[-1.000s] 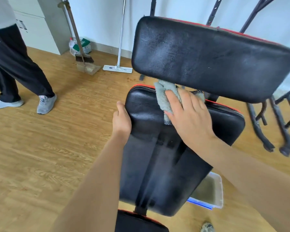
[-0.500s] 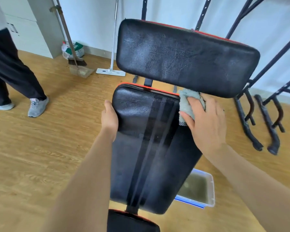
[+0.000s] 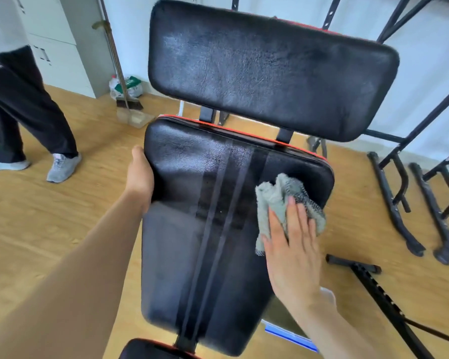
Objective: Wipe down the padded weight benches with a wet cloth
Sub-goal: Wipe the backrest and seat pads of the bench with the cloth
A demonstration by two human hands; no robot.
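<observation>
On the right half of the black padded back pad (image 3: 218,242), the right hand (image 3: 293,257) lies flat, fingers extended, pressing a crumpled grey cloth (image 3: 278,200) against the vinyl; the cloth is pinned under the fingertips rather than clenched in a fist. The left hand (image 3: 140,177) is wrapped over the pad's left edge near the far corner, closed on the padding and steadying it. The cloth sits near the pad's far right corner, just short of the red-piped edge.

Assessment: the step in hand is a wiping stroke along the right side of the pad. The far portion shows a wet sheen; the near portion looks duller, which suggests it is not yet covered. To do this well, the palm should bear evenly on the cloth, strokes should run lengthwise and overlap, and the rounded right edge and the two centre stripes should be included. The cloth is bunched, so spreading it flatter would give wider contact.

Beyond, the upper pad (image 3: 270,68) appears streaked. A blue-rimmed tub (image 3: 290,332) stands on the wooden floor (image 3: 49,229) under the right forearm, handy for re-wetting. Another person (image 3: 18,104) stands at far left, well apart from the work.
</observation>
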